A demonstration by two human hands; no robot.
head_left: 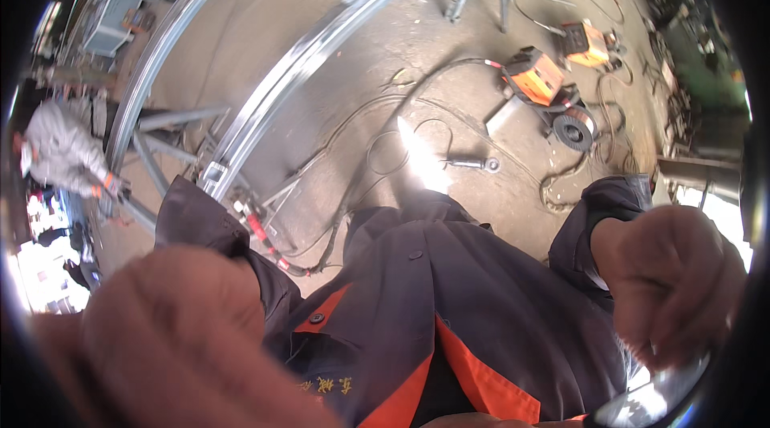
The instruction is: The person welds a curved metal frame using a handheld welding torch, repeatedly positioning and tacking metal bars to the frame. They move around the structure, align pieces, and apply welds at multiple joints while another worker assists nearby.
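Both of my hands are raised very close to the view. My left hand (172,332) fills the lower left, large and blurred; its fingers are too smeared to tell whether it holds anything. On the right, my right hand (674,275) is closed, its fingers bent downward. Its fingertips meet the edge of a shiny, clear curved piece (654,400), which is cut off by the rim and cannot be made out fully. Between the hands shows my dark work jacket (497,292) with orange trim. Beyond the left sleeve, a red-handled welding torch (257,227) rests near the steel frame.
Long galvanized steel rails (281,91) on legs cross the left and top. Two orange machines, a wire feeder (536,79) with a wire spool (574,129) and another box (584,44), stand on the floor among cables (393,103). A person in grey (64,147) works at far left.
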